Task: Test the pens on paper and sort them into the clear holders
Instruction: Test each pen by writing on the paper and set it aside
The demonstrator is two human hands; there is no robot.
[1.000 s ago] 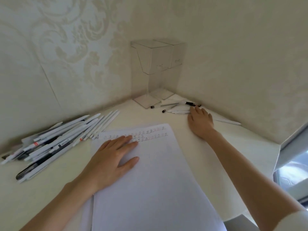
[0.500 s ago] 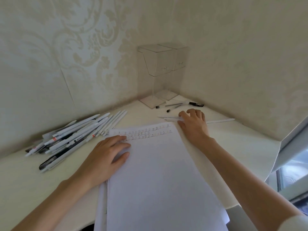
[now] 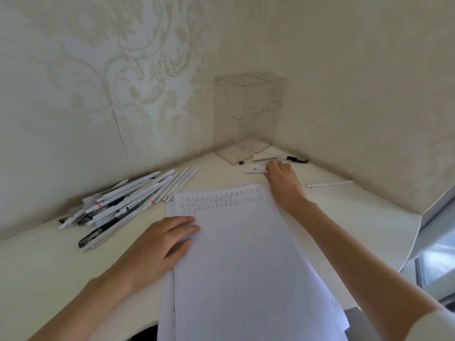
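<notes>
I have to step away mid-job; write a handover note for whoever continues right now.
Left hand: flat on the paper, pressing it down.
Right hand: fingertips on the end of a white pen by the clear holders; grip unclear.
Pen pile lies left of the sheet; a black pen and another white pen lie near the holders.
Done: rows of test marks atop the sheet.
Left: holders look empty, so sorting remains.
</notes>
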